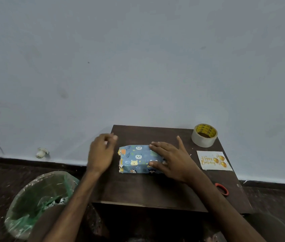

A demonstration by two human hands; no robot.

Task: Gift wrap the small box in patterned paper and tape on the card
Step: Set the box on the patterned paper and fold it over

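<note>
Nearest you, by the right edge of the surface [147,187], lies the red plastic handle of the scissors [223,189]. Midway back, the wrapped box [134,158] lies with its long axis left to right. Blue animal-print paper is creased around it, and the left end flap looks ragged and unsealed. Your right hand [171,159] presses flat on its right half, fingers [157,145] straight and spread. Your left hand [101,152] hovers just beside that left end, the nearer hand to it, fingers curled. Blur hides whether they pinch anything. Farther right lies the flat birthday card [213,160]. At the far right corner stands the clear tape roll [204,135].
</note>
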